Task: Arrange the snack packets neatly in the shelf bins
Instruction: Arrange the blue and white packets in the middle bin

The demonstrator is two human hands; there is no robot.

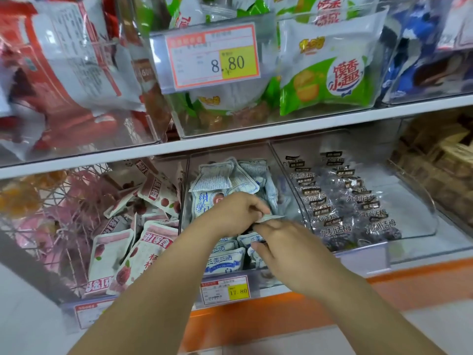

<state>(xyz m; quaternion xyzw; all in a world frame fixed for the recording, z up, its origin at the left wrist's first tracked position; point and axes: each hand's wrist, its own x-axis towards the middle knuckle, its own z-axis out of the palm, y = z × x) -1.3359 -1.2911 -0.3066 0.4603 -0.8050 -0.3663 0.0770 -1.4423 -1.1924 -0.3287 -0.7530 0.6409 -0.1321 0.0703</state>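
I have both hands in the middle bin (225, 152), among the blue-and-white packets (225, 261). My left hand (230, 211) has its fingers (254, 207) curled, pinching one thin packet (272, 218) edge-on above the rest. My right hand (289, 249) sits just below it, fingers bent down over the front packets. Whether they grip anything I cannot tell. I judge this as mid-placement. Next, the held packet needs turning upright, print forward, and slotting in at the front without toppling its neighbours. The packets behind lie jumbled, not yet sorted.
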